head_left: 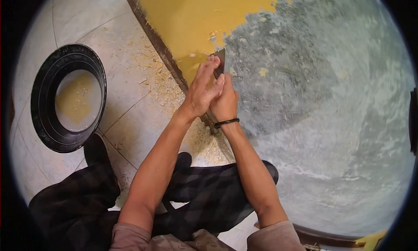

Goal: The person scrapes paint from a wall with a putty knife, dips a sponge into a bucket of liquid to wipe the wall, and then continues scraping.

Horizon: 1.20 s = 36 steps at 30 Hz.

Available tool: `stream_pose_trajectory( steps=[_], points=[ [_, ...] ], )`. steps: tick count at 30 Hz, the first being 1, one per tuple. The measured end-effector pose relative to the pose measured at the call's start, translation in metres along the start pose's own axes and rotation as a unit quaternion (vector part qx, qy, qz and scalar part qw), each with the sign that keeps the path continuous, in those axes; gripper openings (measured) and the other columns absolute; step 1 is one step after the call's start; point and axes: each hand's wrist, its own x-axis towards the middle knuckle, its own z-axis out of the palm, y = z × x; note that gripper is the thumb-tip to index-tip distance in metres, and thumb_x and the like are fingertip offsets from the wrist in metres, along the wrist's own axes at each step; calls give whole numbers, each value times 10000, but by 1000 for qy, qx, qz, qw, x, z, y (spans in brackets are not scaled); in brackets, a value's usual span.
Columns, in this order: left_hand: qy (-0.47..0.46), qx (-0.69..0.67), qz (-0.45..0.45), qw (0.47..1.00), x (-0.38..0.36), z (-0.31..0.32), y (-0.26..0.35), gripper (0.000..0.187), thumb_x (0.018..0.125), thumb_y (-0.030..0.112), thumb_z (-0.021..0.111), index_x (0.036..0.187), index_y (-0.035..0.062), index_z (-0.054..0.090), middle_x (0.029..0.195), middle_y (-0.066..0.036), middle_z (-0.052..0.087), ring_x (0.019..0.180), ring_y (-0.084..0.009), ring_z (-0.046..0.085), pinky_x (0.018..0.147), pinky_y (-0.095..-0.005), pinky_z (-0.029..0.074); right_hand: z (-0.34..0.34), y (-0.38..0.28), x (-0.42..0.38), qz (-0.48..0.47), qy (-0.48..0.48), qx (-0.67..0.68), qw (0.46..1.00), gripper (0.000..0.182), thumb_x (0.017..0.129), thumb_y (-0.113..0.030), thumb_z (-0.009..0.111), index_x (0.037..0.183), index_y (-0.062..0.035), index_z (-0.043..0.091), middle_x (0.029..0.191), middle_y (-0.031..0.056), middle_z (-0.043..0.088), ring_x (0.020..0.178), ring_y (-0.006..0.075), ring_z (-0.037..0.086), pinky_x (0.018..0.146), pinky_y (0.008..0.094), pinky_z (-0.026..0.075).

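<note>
A scraper (221, 61) with a flat metal blade meets the edge where yellow paint (187, 20) gives way to bare grey wall (296, 77). My right hand (225, 98), with a black band at the wrist, is closed round its handle, which the fingers hide. My left hand (202, 85) lies against the right one, its fingertips pressed on the blade and its thumb across the right hand. Small paint flakes (213, 35) cling to the wall just beyond the blade.
To the left, a black bucket (39, 98) holds cloudy liquid with floating flakes. Yellow and white paint scrapings (163, 83) litter the tiled floor (104, 27) along the brown strip (152, 35) at the wall's foot. My dark-trousered legs (204, 185) are bent beneath my arms.
</note>
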Motion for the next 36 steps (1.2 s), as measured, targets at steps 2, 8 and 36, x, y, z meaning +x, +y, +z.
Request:
stream_pose_trajectory(
  steps=[2,8,36],
  points=[
    [-4,-4,-35,999,3,-5,3,615,882,312,569,1321,-86,404,1367,-262,402,1311,-382,352,1103,-407,252,-4,-2,-6,9,13,12,1000,330,925,-269,530,1194,-87,472,914,261,653,920,456,616,706,449,516],
    [-51,8,-9,999,-38,23,12,638,910,343,518,1388,-45,349,1420,-217,373,1356,-360,307,1120,-416,215,-23,24,-53,36,27,2,999,288,932,-228,529,1179,-86,481,866,239,659,866,441,642,671,442,509],
    [-31,13,-38,999,-23,26,25,602,894,316,556,1320,-76,393,1387,-241,368,1342,-384,304,1108,-433,232,-17,25,-31,-2,56,-18,998,262,924,-111,509,1182,-73,482,876,222,662,883,400,660,667,392,510]
  ],
)
